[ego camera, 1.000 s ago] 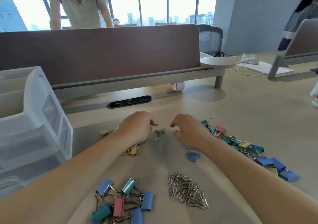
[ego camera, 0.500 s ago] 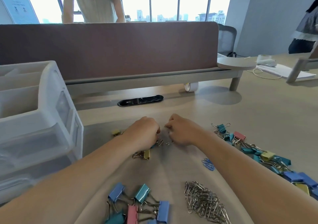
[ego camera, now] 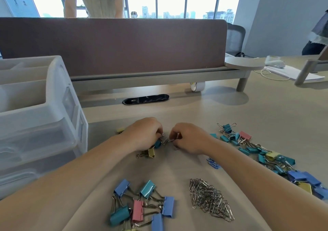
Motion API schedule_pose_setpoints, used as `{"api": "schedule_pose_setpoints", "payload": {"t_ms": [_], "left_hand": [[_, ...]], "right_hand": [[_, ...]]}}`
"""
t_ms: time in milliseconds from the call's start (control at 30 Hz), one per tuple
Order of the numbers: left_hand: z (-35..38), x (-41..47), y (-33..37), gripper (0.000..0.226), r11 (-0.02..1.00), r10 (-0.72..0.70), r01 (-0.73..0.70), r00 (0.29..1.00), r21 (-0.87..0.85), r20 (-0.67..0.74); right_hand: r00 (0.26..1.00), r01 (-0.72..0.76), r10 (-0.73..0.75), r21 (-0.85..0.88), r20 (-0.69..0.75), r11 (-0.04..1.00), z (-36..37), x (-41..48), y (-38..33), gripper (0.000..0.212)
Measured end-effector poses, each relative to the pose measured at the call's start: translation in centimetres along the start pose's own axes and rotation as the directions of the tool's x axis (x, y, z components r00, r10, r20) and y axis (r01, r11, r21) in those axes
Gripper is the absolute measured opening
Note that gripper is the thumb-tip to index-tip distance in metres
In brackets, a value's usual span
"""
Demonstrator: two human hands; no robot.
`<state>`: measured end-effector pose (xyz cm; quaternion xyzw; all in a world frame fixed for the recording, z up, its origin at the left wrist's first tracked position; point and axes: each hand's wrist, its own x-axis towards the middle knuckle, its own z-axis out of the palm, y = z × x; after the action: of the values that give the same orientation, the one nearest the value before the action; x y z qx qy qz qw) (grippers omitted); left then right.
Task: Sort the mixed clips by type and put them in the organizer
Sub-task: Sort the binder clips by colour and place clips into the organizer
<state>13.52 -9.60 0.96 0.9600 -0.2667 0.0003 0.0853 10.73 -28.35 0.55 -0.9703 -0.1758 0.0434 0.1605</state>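
My left hand (ego camera: 144, 134) and my right hand (ego camera: 190, 138) meet at the middle of the desk, fingers curled, each pinching small binder clips (ego camera: 166, 140). A teal clip (ego camera: 157, 144) and a yellow clip (ego camera: 151, 153) lie under the left hand. Near me lies a group of large binder clips (ego camera: 142, 206) and a heap of silver paper clips (ego camera: 210, 198). A long mixed pile of clips (ego camera: 262, 152) stretches along the right. Blue paper clips (ego camera: 213, 164) lie by my right forearm. The translucent white organizer (ego camera: 35, 117) stands at the left.
A brown desk divider (ego camera: 113, 44) runs across the back, with a black cable port (ego camera: 145, 99) and a tape roll (ego camera: 197, 86) in front of it. A person stands behind the divider. Papers and a cable lie at the far right.
My two hands have come together at the desk's middle and now pinch small clips between them. The camera has shifted, so the clip piles sit further right in view.
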Motion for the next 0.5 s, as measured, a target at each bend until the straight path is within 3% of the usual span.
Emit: {"api": "schedule_pose_setpoints", "payload": {"t_ms": [133,267,500], "left_hand": [[-0.5,-0.3,0.2,0.02,1.0,-0.015,0.014,0.998,-0.014,-0.054],[-0.9,-0.5,0.4,0.025,0.999,-0.032,0.029,0.997,-0.036,-0.07],[-0.9,-1.1,0.3,0.029,0.998,-0.047,0.043,0.995,-0.054,-0.086]], "right_hand": [[0.998,-0.031,0.034,0.054,-0.055,0.998,-0.2,0.7,-0.4,0.031],[1.0,-0.001,0.001,-0.003,0.026,1.0,0.2,1.5,-0.9,0.038],[1.0,0.022,-0.021,-0.041,0.021,0.999,0.1,0.4,-1.0,0.024]]}}
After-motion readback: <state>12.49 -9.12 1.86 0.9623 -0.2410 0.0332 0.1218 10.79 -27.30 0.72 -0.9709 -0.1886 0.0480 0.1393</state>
